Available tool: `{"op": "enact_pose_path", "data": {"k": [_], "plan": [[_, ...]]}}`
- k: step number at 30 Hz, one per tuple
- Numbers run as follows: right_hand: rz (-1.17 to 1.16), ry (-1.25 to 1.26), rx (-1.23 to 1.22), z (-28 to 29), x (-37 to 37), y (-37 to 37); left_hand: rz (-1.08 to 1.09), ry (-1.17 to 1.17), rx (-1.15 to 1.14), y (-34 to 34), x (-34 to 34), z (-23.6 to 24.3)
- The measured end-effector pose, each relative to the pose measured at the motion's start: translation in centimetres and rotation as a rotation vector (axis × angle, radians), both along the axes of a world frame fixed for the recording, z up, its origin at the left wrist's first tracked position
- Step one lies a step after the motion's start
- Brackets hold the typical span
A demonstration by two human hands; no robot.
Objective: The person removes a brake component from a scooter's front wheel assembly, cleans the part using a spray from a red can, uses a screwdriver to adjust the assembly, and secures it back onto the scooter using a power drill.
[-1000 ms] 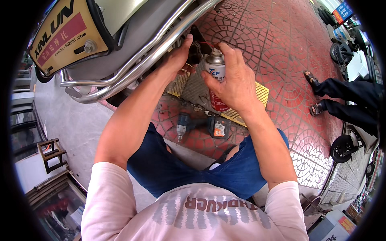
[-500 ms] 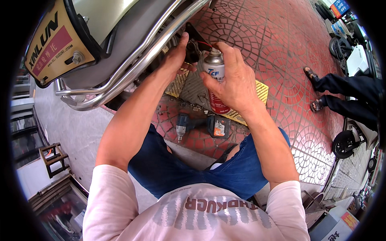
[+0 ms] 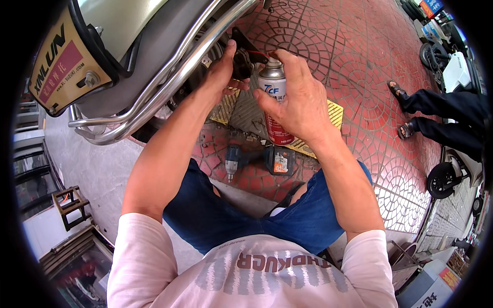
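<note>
My left hand [image 3: 221, 72] is closed around a dark metal part [image 3: 242, 61], which looks like a caliper, beside the motorcycle's rear wheel and chrome tube [image 3: 164, 69]. My right hand [image 3: 295, 102] grips a white-and-red spray can [image 3: 276, 132], index finger on top at the nozzle. A thin red straw [image 3: 257, 52] runs from the nozzle to the dark part. A cordless impact driver [image 3: 233, 159] lies on the red paving between my knees, with an orange-labelled battery [image 3: 280, 160] at its right end.
A yellow ribbed mat [image 3: 334, 118] lies under the can. A person's legs in dark trousers and sandals [image 3: 431, 123] are at the right. Parked two-wheelers [image 3: 441, 179] line the far right. A small wooden stool [image 3: 69, 205] stands at the left.
Both my hands have shifted slightly leftward with the can and the part, grips unchanged. The motorcycle's rear appears a little lower and further left in view.
</note>
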State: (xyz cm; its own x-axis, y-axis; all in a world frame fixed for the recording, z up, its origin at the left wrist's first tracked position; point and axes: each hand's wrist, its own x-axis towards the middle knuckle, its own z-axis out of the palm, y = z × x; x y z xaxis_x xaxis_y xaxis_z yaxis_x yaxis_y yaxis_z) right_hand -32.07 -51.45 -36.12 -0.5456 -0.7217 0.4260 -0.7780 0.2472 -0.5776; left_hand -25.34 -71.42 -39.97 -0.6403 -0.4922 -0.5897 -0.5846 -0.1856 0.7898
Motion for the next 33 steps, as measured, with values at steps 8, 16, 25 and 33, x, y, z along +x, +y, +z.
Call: {"op": "enact_pose_path", "data": {"k": [8, 16, 25, 33], "plan": [[-0.01, 0.007, 0.011, 0.3, 0.18, 0.4, -0.002, 0.01, 0.025, -0.15, 0.06, -0.28], [-0.007, 0.015, 0.01, 0.28, 0.29, 0.73, 0.009, -0.007, 0.028, -0.05, 0.0, -0.14], [-0.025, 0.018, 0.007, 0.54, 0.38, 0.55, -0.023, -0.039, 0.014, -0.52, -0.04, -0.04], [-0.033, 0.009, -0.021, 0.5, 0.31, 0.12, -0.021, -0.022, 0.016, -0.41, -0.03, 0.08]]}}
